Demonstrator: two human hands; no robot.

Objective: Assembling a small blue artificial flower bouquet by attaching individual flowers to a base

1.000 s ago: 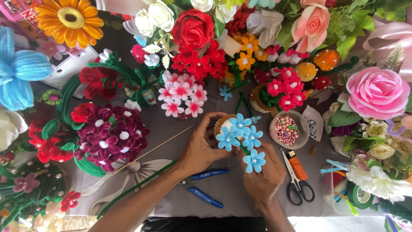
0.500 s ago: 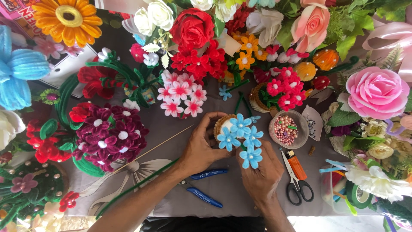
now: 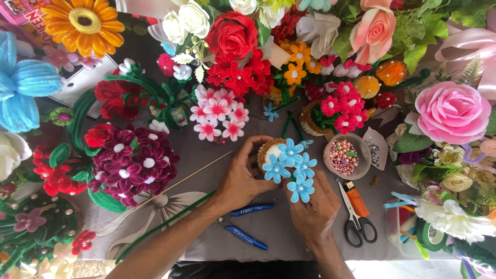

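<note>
My left hand (image 3: pixel 244 175) grips a small woven pot (image 3: pixel 267 150) filled with light blue pipe-cleaner flowers (image 3: pixel 289 160). My right hand (image 3: pixel 316 206) pinches one more blue flower (image 3: pixel 300 189) at the lower edge of that bunch, its fingers pressed against the other blooms. Both hands meet at the middle of the grey table cloth (image 3: pixel 279 227). The pot's base is hidden behind my left fingers.
Blue-handled pliers (image 3: pixel 248 223) lie under my left wrist. Scissors (image 3: pixel 356 222) and an orange lighter (image 3: pixel 355 198) lie to the right, beside a bowl of pink beads (image 3: pixel 345 156). A thin wooden stick (image 3: pixel 199 173) lies left. Craft flower bouquets ring the work area, including a dark purple cluster (image 3: pixel 135 161).
My right hand has brought the lowest blue flower up closer against the bunch in the pot. My left hand holds the pot in nearly the same place.
</note>
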